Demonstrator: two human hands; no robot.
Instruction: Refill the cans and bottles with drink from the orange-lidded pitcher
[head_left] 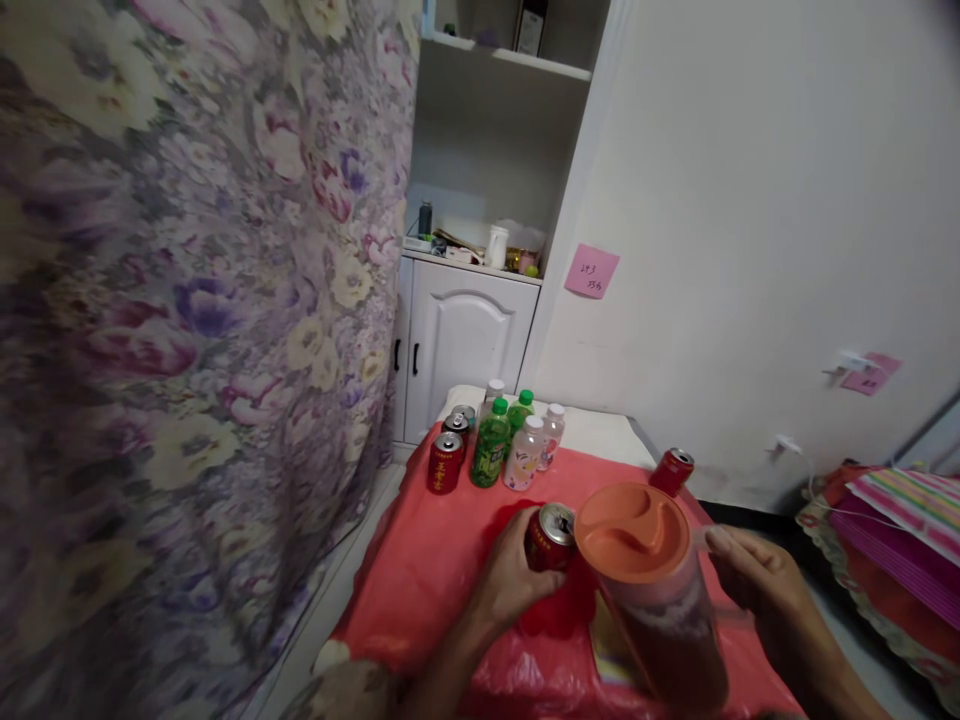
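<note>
My left hand (pixel 510 575) is wrapped round an opened red drink can (pixel 549 550), its top facing up, close beside the pitcher. The clear pitcher (pixel 675 640) has an orange lid (pixel 634 535) with curved hollows and holds dark liquid with pale foam near the top. It leans slightly toward the left at its lid end. At the pitcher's clear handle is my right hand (pixel 772 590), fingers curled on it, a little blurred. Beneath the left hand's can lies a bright red object (pixel 559 610), mostly hidden.
Green-capped bottles (pixel 491 445), white-capped bottles (pixel 525 458) and several cans, including a red one (pixel 445 465), stand at the table's back left. Another red can (pixel 671 472) is at back right. A yellowish item (pixel 615 650) lies by the pitcher. A floral curtain (pixel 225 300) hangs left.
</note>
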